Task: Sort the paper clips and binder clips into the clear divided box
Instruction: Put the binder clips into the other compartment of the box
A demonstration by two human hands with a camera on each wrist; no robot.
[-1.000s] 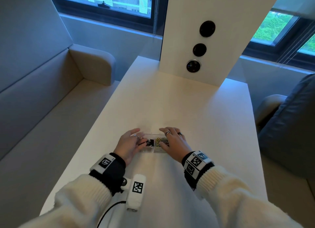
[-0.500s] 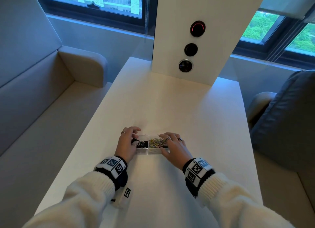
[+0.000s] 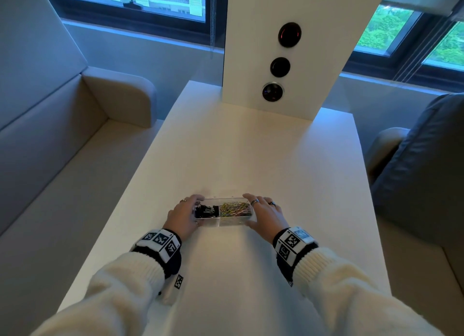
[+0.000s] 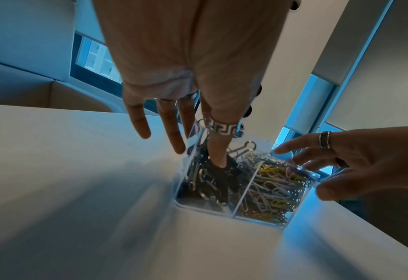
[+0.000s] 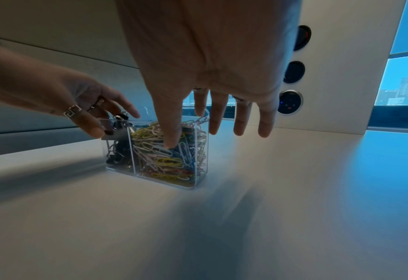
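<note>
A clear divided box point(image 3: 226, 223) stands on the white table point(image 3: 251, 160). Black binder clips point(image 3: 204, 210) fill its left compartment and coloured paper clips point(image 3: 234, 208) its right. My left hand point(image 3: 187, 211) brackets the left end, with straight fingers. Its thumb lies on the near wall in the left wrist view, over the binder clips point(image 4: 207, 181). My right hand point(image 3: 261, 211) sits at the right end with fingers spread and straight. In the right wrist view its thumb lies across the near wall, in front of the paper clips point(image 5: 164, 161). No clips lie loose on the table.
A white upright panel point(image 3: 278, 46) with three round black fittings rises at the table's far end. A beige sofa point(image 3: 62, 139) lies to the left and a grey chair point(image 3: 421, 172) to the right. A small white tagged unit point(image 3: 177, 284) hangs by my left wrist.
Both hands have slid outward from over the top of the box to its two ends, uncovering the clips. The box stays on the table.
</note>
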